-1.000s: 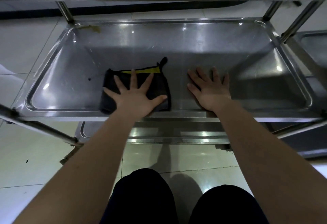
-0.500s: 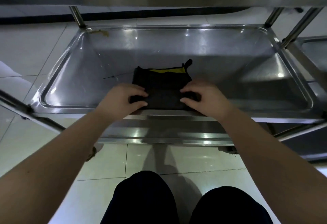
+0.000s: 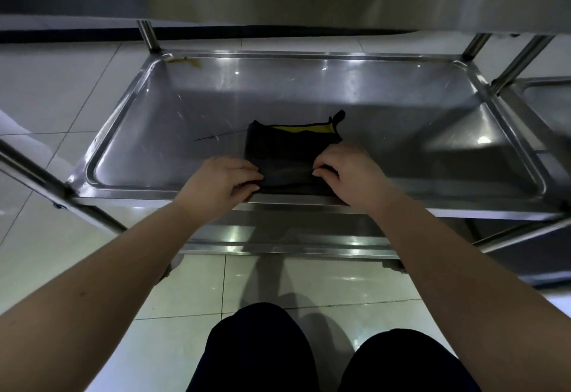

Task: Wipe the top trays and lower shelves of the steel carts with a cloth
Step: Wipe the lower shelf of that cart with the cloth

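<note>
both hands, left hand point(image 3: 223, 180) and right hand point(image 3: 346, 172), pinch the soft, floppy cloth point(image 3: 287, 156) by its near corners; it looks light.

A black cloth point(image 3: 287, 156) with a yellow inner edge lies on a silver-grey steel shelf point(image 3: 386, 107), brown-stained at one corner, above pale glossy floor tiles point(image 3: 55, 88).

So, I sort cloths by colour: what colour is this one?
The cloth is black with a yellow far edge, head view.
</note>
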`<state>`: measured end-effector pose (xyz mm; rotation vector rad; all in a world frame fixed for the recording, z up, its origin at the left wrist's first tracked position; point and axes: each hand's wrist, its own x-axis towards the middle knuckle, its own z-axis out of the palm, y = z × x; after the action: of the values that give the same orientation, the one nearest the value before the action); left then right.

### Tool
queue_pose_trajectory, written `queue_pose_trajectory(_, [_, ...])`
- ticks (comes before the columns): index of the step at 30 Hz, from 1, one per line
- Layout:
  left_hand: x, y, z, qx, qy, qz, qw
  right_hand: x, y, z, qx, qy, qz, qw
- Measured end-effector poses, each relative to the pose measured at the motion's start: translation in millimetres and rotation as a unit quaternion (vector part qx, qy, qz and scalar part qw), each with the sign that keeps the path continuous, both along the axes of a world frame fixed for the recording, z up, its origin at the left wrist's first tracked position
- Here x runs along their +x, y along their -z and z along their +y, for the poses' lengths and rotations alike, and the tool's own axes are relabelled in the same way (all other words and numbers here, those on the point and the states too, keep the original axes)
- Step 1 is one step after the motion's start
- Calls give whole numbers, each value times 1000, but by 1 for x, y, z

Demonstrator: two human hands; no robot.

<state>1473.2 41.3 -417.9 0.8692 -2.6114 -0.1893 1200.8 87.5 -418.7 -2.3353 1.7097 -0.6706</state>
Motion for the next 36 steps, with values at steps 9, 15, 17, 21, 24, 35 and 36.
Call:
queue_pose_trajectory(9, [-8,-11,-11,-151,38,-76,985,27,-2,8,-16,42,-8,999])
queue_pose_trajectory(15, [-28,-46,-18,-182,-17,17,983,50,3,-3,19,195,56,979])
queue_pose_trajectory(17, [-29,-53,-17,-181,-26,8,983,35,-4,-3,-23,220,-8,975])
queue_pose_trajectory(21, [-39,-58,-6,-134,-33,-35,990,16,-36,-4,-65,203,-45,976])
queue_pose_trajectory(24, [-59,-59,8,-104,-30,-55,993,8,-65,-5,-61,195,-18,979])
queue_pose_trajectory(35, [-136,-87,45,-199,56,124,971,-73,-142,93,-3,173,105,979])
queue_pose_trajectory(36, [-141,-85,50,-201,72,128,969,-78,-142,104,9,173,125,977])
